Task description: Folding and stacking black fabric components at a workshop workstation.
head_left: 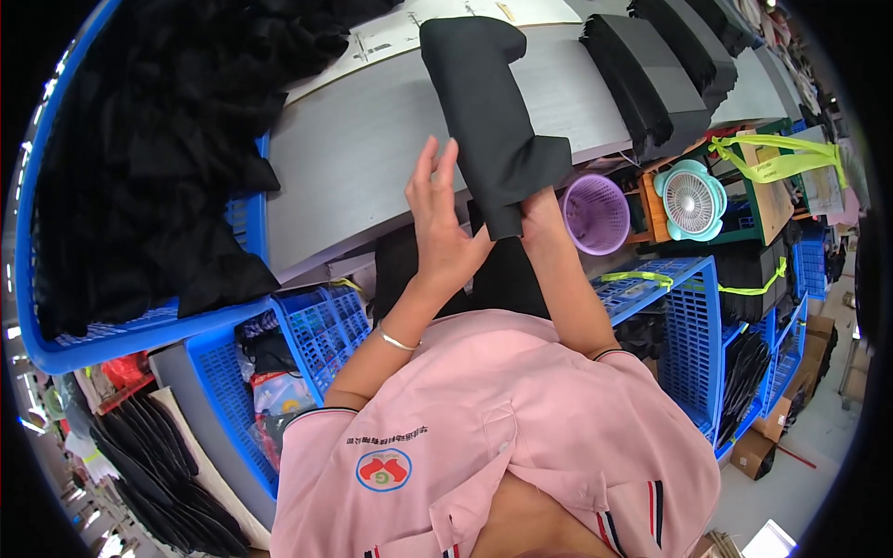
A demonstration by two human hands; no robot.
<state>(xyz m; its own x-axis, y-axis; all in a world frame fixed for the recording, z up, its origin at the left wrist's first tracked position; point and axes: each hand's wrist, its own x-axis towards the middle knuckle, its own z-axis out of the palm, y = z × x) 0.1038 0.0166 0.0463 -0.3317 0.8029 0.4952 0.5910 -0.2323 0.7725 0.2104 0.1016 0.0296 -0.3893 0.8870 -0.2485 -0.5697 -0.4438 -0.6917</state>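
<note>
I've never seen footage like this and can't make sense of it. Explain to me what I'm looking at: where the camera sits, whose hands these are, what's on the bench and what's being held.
There is no machine here. One wide fisheye camera worn on a person's head looks down, so straight edges bend and the person's pink shirt fills the bottom. The forearms rise from it. The right hand grips the lower end of a folded piece of dark fabric lying on the grey worktable. The left hand is open, fingers spread, beside that fabric. More dark pieces are stacked further right. A big blue basket of black cloth sits to the left; a purple basket and a small fan are on the right.
</note>
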